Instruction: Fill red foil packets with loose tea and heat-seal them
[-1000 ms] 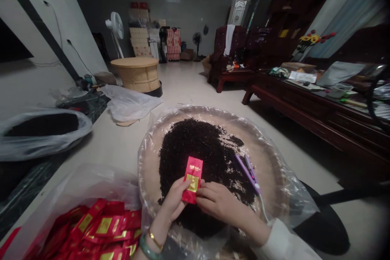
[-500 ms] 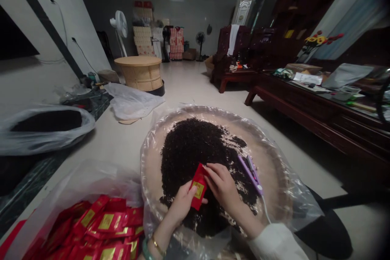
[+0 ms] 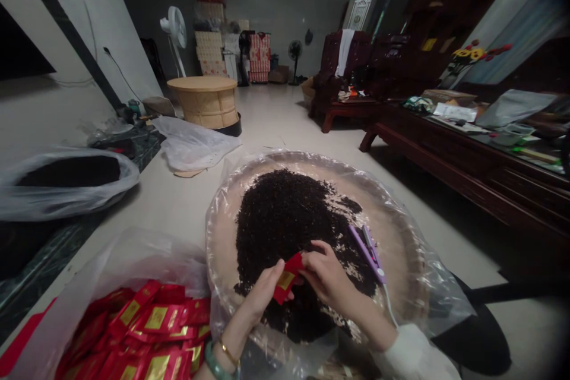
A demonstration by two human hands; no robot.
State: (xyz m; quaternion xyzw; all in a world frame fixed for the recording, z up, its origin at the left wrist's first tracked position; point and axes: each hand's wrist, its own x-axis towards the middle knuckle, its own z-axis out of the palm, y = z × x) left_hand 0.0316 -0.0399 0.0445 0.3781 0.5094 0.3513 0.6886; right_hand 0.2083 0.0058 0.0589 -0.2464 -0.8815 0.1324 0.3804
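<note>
A small red and gold packet (image 3: 287, 278) is held between both hands, tipped low over a heap of dark loose tea leaves (image 3: 285, 219). My left hand (image 3: 263, 291) grips the packet's lower side. My right hand (image 3: 327, 276) pinches its upper edge. The tea lies on a round woven tray (image 3: 401, 237) lined with clear plastic. A purple handheld tool (image 3: 367, 252) with a white cord rests on the tea to the right of my hands.
A clear bag full of red and gold packets (image 3: 146, 332) sits at lower left. A plastic-lined basin of dark tea (image 3: 66, 181) stands at left. A round wooden drum (image 3: 205, 101), a fan (image 3: 173, 29) and a long dark wooden table (image 3: 481, 160) lie beyond.
The packet went from upright and facing me to tilted down close to the tea. My right hand slid from its side to its top edge.
</note>
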